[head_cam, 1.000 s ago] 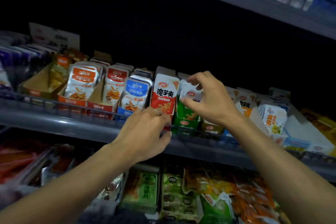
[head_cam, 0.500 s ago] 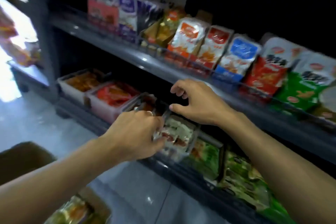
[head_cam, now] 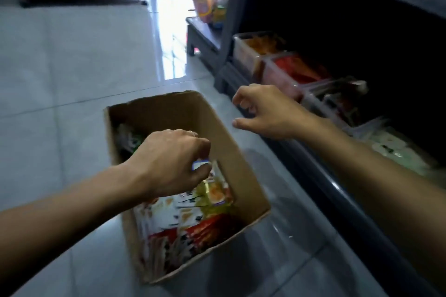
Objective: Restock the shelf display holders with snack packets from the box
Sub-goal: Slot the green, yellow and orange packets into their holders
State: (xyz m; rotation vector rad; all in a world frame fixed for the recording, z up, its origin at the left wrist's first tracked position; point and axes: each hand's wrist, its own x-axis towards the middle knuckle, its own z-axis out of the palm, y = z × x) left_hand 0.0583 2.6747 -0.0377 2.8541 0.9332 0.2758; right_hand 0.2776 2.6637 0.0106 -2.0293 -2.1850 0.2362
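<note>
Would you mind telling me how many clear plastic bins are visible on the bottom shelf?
4: orange-filled bin farthest away, red-filled bin next, dark-filled bin, then pale-green-filled bin nearest. More may sit hidden behind the right forearm.

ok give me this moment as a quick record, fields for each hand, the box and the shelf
left hand: over the cardboard box, fingers curled down among the packets; whether it grips one cannot be told
right hand: in the air beside the box, fingers loosely curled, holding nothing
cardboard box: open on the tiled floor, beside the shelf base
snack packets: mixed white, red and yellow ones piled in the box
bottom shelf: clear plastic bins in a row, holding orange and red snacks
</note>
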